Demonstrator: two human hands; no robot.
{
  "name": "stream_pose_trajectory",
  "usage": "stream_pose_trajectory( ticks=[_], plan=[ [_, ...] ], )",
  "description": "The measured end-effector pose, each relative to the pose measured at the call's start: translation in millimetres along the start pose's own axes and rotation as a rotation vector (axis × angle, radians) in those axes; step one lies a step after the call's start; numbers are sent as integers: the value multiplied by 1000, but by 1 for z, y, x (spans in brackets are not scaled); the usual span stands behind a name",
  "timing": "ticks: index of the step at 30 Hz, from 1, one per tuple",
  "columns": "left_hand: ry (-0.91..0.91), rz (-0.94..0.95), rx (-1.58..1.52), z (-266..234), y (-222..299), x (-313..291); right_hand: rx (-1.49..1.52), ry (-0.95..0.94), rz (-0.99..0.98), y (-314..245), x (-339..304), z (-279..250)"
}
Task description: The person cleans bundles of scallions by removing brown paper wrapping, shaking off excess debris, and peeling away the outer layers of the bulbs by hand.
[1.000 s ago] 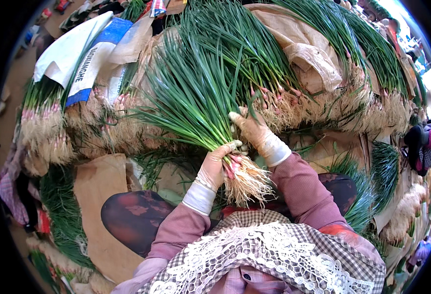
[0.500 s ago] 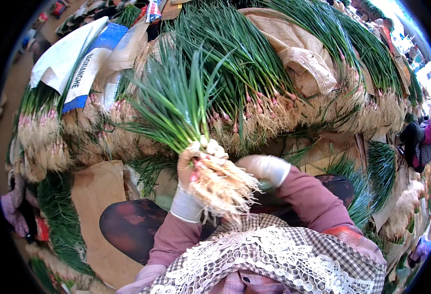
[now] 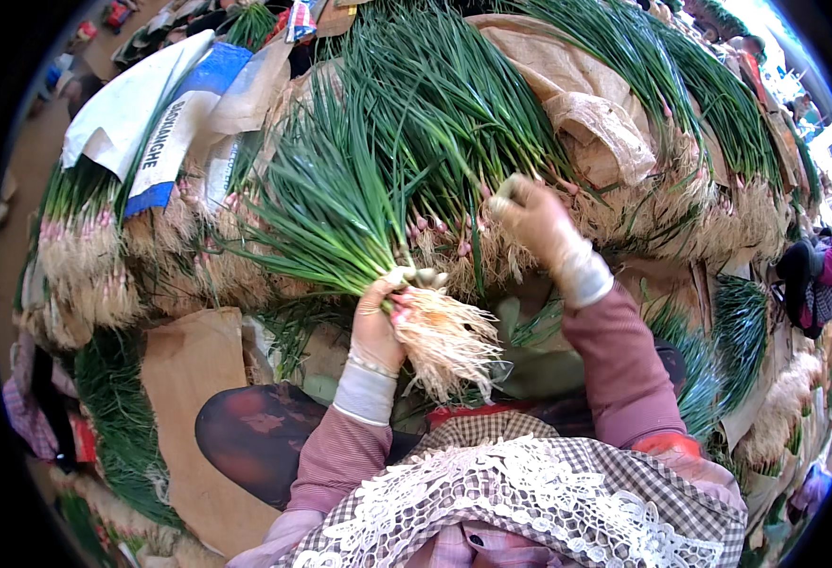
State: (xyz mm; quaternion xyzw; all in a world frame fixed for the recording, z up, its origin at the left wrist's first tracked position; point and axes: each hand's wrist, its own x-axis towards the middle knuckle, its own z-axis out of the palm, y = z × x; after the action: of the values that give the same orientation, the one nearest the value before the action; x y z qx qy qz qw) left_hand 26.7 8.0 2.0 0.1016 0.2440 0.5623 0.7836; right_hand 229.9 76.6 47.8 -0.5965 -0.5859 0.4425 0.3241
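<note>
One bunch of rooted green stalks (image 3: 345,241) gripped in left hand (image 3: 378,327); right hand (image 3: 537,220) curled at leafy heap (image 3: 444,133), hold unclear.

1. Green bunch (image 3: 359,254): held up, slanted, long thin leaves spread far and left, pink bulbs, stringy pale roots nearer.
2. Green pile (image 3: 449,123): leaves pointing away, pink bulbs nearer.

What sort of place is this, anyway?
Perhaps a sorting or packing area for fresh produce: rows of leafy bulb plants, brown sacking, and a rooted bunch in the left hand.
</note>
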Motion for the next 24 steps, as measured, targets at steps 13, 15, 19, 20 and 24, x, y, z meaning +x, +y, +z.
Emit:
stream_pose_trajectory(
  ticks=[13,15,19,20,24],
  plan=[
    [-182,-51,-163,-13,-2,-7,-1029,2,158,37,17,59],
    [-172,-54,-172,-12,8,-7,-938,15,98,32,17,60],
    [-150,-45,-178,-19,7,-4,-441,132,-36,10,-8,30],
    [-145,6,-133,-19,4,-7,-423,40,-4,-2,-19,35],
    [-75,-2,-118,-27,-14,0,-772,-489,-94,5,-57,65]
  ],
)
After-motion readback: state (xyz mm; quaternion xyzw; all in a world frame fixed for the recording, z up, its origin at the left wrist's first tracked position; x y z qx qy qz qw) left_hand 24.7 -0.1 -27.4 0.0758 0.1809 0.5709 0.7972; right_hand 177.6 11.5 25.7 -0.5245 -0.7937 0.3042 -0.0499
